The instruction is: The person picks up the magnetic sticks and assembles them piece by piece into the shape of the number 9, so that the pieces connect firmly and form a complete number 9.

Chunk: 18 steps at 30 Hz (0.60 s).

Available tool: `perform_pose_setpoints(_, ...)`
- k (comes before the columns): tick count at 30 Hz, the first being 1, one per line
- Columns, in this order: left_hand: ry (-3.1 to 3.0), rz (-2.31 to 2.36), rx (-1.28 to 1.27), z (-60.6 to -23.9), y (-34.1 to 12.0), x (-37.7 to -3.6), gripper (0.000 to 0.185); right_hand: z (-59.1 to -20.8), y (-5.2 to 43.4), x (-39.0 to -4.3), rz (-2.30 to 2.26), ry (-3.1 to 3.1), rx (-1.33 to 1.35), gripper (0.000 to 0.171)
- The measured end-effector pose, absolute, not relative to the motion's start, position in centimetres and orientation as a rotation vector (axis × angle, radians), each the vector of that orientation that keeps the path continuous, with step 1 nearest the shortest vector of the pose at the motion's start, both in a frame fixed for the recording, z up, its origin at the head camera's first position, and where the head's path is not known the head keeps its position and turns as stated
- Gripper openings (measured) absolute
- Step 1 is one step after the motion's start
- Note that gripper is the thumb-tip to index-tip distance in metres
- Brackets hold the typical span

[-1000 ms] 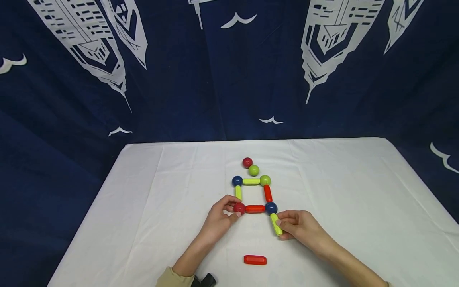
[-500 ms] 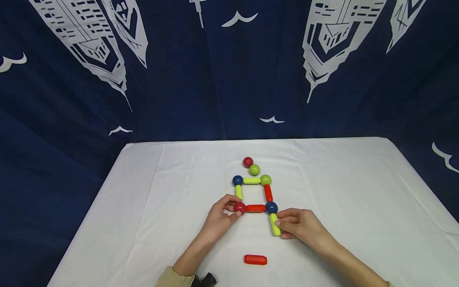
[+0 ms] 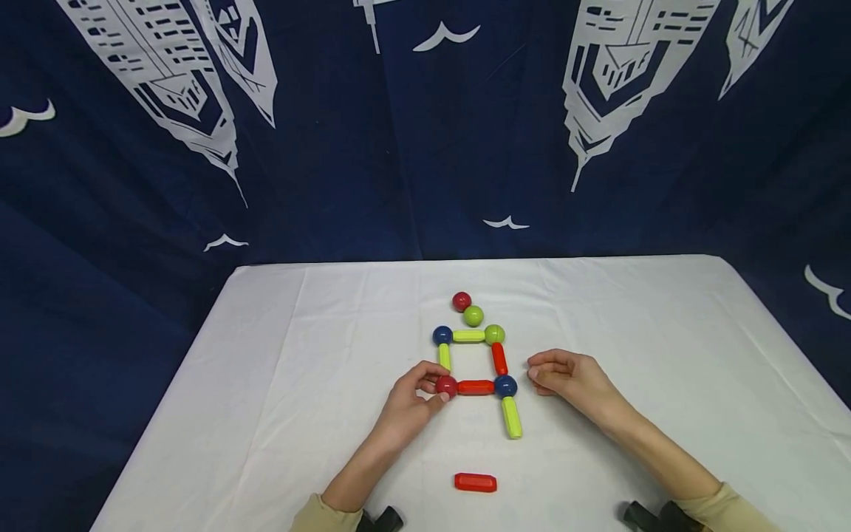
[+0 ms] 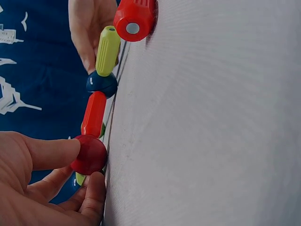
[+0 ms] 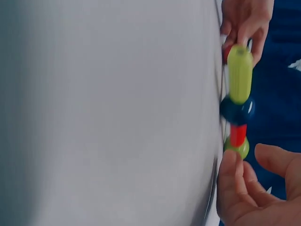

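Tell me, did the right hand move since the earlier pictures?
Yes. In the head view, the right hand let go of the bottom yellow stick and moved up and slightly right, nearer the far edge of the table.

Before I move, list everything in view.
Red balls: 2, glossy red, assembled square's near-left corner, beyond square
Green balls: 2, glossy green, far-right corner, beyond square
Blue balls: 2, glossy blue, other two corners
Lime rods: 3, ridged yellow-green, far side, left side, jutting nearward
Red rods: 3, ridged red, near side, right side, loose nearest
Tablecloth: 1, white, underneath
Backdrop: 1, navy, white prints, behind
Wrist devices: 2, black, bottom edge
Sleeves: 2, beige, forearms
Left grip: 1, bare, pinching nearer red ball
Right grip: 1, bare, empty, right of square
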State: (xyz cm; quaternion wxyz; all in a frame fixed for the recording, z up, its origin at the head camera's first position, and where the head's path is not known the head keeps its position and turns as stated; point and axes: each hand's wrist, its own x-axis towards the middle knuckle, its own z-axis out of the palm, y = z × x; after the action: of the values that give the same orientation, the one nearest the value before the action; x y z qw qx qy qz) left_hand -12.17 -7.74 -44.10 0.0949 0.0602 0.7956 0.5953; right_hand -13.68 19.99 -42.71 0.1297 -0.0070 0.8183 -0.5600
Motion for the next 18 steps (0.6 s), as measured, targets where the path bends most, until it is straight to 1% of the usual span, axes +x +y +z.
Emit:
perform_pose_setpoints(5,2.360,1.769,0.173,-44.2,-7.8,-12.2,0.029,-42.8,20.5,-16.3,-1.574,2.479,-0.181,0.033)
perform_pose_setpoints(13,2.347,1.782,0.169,-44.6,-7.8,-12.4,0.030,-42.8,20.2,-20.6,-1.519,2.559,-0.517,0.031)
perform_pose_setpoints(18,2.356,1.760,0.147,-44.5,-7.7,-12.4,0.030,-42.9,19.3,-22.7,-1.482,2.573,-0.571,0.031)
